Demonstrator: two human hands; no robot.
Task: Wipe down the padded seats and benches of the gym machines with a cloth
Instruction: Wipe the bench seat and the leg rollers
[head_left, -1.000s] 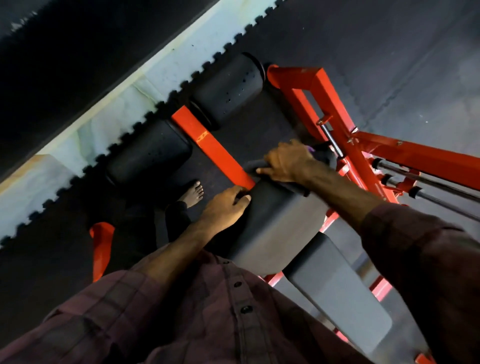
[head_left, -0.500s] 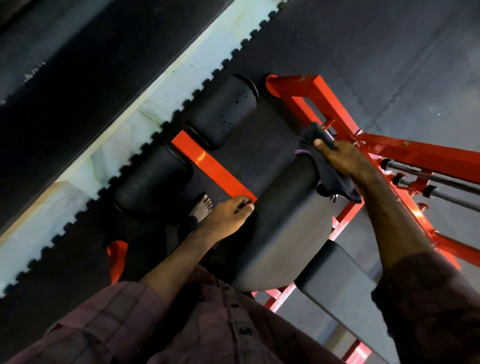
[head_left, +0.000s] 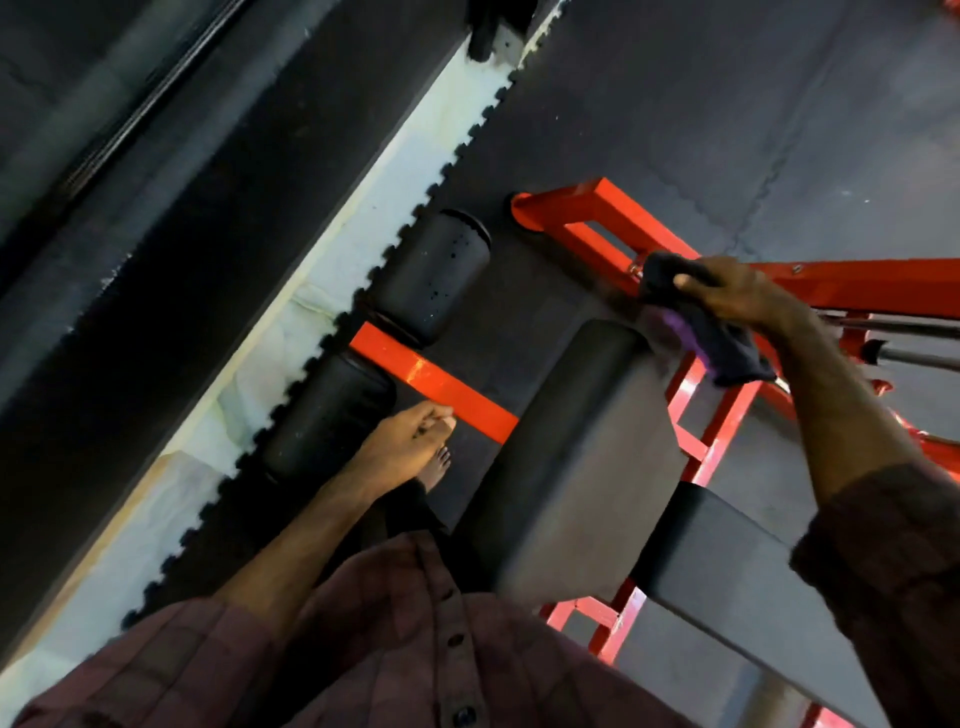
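Note:
The black padded seat (head_left: 587, 441) of a red-framed bench runs up the middle, with the longer back pad (head_left: 753, 582) below it at the right. My right hand (head_left: 743, 301) grips a dark cloth with a purple edge (head_left: 727, 353), held just beyond the seat's far right corner, over the red frame and apart from the pad. My left hand (head_left: 410, 441) hangs left of the seat with its fingers loosely curled, holding nothing, its fingertips close to the red crossbar (head_left: 441, 384).
Two black roller pads (head_left: 431, 275) (head_left: 322, 415) sit on the crossbar left of the seat. Red frame tubes (head_left: 597, 213) and steel rods (head_left: 904, 327) spread to the right. My bare foot (head_left: 436, 467) stands on the dark rubber mat; a pale floor strip (head_left: 363, 244) runs diagonally.
My right hand has carried the cloth off the seat's far end, up and to the right. My left hand has come off the seat's edge and drawn back to the left.

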